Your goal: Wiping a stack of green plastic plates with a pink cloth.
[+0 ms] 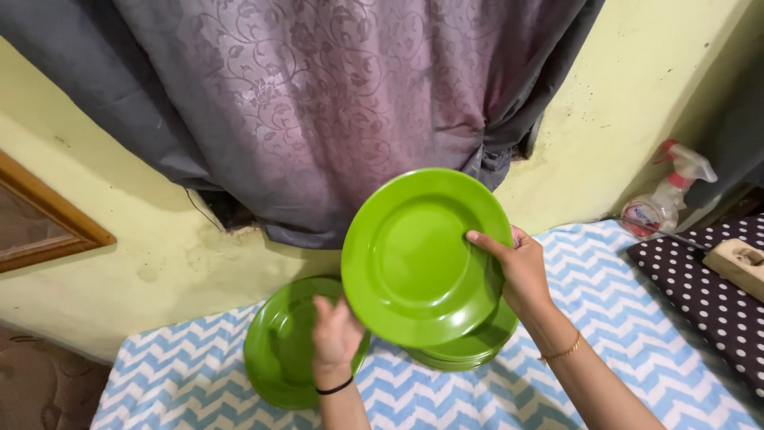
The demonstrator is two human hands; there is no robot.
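Two bare hands work over a blue-and-white chevron cloth point(605, 318). Nearest, the left hand point(336, 334), black band at the wrist, has its fingers loosely together, pressed against the lower rim of the raised green plate point(418, 259); whether they actually pinch it cannot be told. Behind that hand, a second stack of green plates point(278, 350) lies flat on the cloth. The right hand point(521, 271), thin bracelet on the wrist, is clamped on the raised plate's right rim, thumb across the face, fingers hidden behind. The plate is tilted up, facing the camera, above a low green stack point(469, 350). Risk: a rim-only grip on a smooth tilted plate could slip and drop it onto the stack below. Farther right, a dotted cushion point(700, 295) and spray bottle point(664, 199); farthest, a purple curtain point(342, 103).
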